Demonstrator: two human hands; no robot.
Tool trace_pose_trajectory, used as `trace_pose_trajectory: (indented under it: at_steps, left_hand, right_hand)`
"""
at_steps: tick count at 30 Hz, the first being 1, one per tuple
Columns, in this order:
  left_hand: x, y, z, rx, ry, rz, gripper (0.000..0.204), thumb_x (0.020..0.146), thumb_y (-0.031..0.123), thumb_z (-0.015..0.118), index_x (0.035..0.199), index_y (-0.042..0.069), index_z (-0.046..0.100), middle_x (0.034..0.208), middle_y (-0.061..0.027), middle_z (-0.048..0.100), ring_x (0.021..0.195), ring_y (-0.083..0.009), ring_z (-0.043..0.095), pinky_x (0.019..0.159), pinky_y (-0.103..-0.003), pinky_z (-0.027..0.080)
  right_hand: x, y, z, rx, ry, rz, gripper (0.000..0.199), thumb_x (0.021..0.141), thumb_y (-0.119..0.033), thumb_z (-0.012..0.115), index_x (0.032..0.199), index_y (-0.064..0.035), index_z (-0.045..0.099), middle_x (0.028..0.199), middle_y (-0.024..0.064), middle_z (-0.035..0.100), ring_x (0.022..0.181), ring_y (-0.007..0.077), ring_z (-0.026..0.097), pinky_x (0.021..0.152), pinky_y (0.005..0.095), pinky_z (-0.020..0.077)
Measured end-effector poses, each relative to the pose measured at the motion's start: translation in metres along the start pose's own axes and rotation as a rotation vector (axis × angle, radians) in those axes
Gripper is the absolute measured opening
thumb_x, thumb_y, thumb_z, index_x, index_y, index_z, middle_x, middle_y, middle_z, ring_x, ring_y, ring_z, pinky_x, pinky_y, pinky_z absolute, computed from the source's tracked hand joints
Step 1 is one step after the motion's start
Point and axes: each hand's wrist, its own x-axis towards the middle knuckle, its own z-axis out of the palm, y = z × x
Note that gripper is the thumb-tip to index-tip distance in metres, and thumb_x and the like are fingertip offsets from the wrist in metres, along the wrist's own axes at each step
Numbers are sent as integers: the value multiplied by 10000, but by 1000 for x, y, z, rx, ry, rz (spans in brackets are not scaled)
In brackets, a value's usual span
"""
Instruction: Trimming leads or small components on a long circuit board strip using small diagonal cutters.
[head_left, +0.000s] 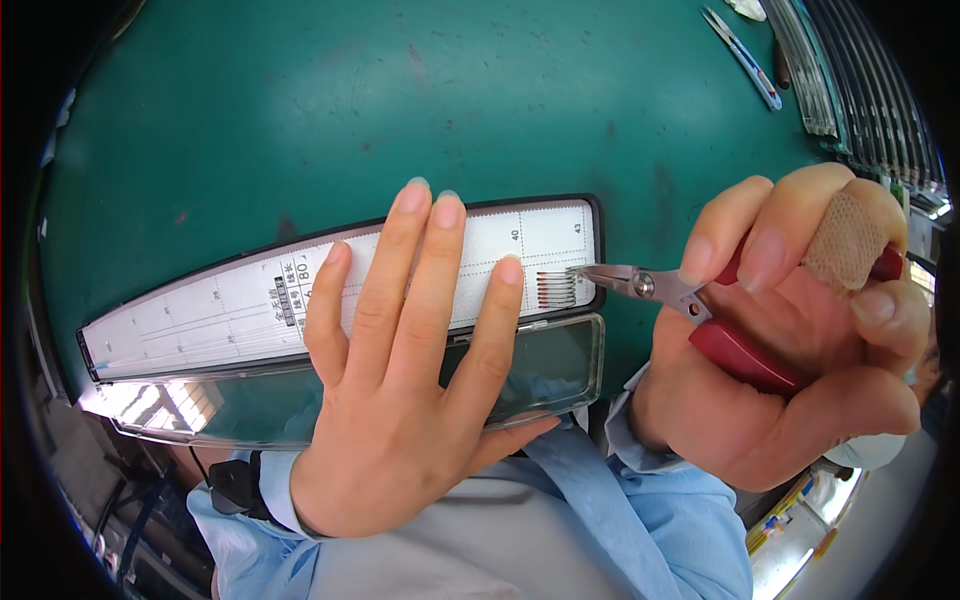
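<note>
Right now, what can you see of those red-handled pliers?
The pliers have slim, pointed silvery jaws that look metal, a round pivot, a small hole near it, and smooth red handles, partly hidden by the right hand gripping them. They point left, tips by the thin pieces at the right end of the case; contact is unclear.

Looks like a workshop, more closely a bench for fine handwork; can be told from the broad green work surface [300,130], scuffed and specked with dark and reddish marks, from the red-handled pliers [645,285] at the end of a long case [598,240] with a ruled white card [200,312] and a row of tiny dark pieces [556,290], from the slim blue-handled tool [756,76] lying farther back, from the long ridged strips [872,90] at the far right, and from the grey apron-like garment [480,550] over light-blue sleeves [685,525]
</note>
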Motion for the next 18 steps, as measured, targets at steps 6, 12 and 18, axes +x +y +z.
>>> trace_pose_trajectory:
  at_steps: [6,12,18]
  left_hand:
    - [0,1,-2,-8,-16,-7,910,622,499,796,1363,76,480,1447,-288,341,1337,-458,364,1078,-544,209]
    - [0,0,-2,-18,-20,-10,916,611,488,806,1365,82,480,1448,-292,336,1340,-456,359,1077,-548,206]
    - [0,2,-2,-25,-22,-20,913,613,493,806,1363,84,483,1448,-294,335,1343,-453,357,1078,-551,201]
  right_hand:
    - [0,2,5,102,39,20,453,985,-503,398,1113,-121,605,886,122,453,725,212,451,493,301,439]
    - [0,1,7,90,39,14,455,985,-512,388,1083,-123,602,894,126,455,730,212,458,485,300,446]
    - [-3,2,4,95,24,29,475,973,-540,387,1047,-119,594,921,122,460,734,210,468,476,299,449]
